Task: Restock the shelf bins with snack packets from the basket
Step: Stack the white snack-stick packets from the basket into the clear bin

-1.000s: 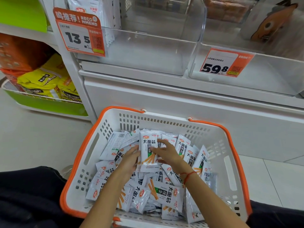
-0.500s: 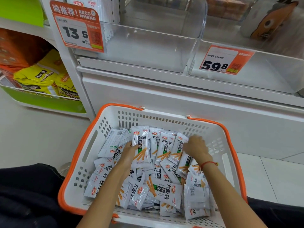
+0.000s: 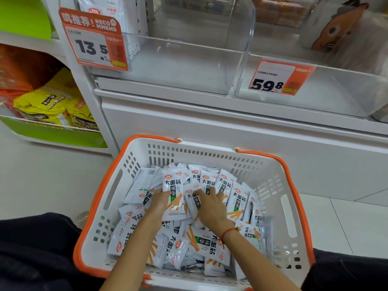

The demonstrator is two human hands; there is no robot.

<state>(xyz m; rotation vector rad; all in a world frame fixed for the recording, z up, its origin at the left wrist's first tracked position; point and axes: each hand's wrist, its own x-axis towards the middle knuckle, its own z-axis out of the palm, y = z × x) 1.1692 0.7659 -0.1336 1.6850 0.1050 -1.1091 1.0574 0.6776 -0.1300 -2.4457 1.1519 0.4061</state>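
Observation:
A white basket with an orange rim (image 3: 279, 185) stands on the floor below the shelf, full of several white snack packets. My left hand (image 3: 159, 201) grips an upright stack of packets (image 3: 174, 194) at its left side. My right hand (image 3: 211, 204) lies on the packets (image 3: 237, 201) just right of that stack, fingers spread over them. Two clear shelf bins sit above: the left bin (image 3: 184, 66) with a 13.5 price tag, the right bin (image 3: 327, 95) with a 59.8 tag.
The white shelf base (image 3: 231, 127) rises right behind the basket. To the left, a green tray (image 3: 52, 133) holds yellow bags. More white packets (image 3: 109, 9) stand at the back of the left bin. My dark trousers flank the basket.
My right hand has come back from the basket's right side to the middle, landing on packets beside the stack held by my left hand. The left hand has stayed put.

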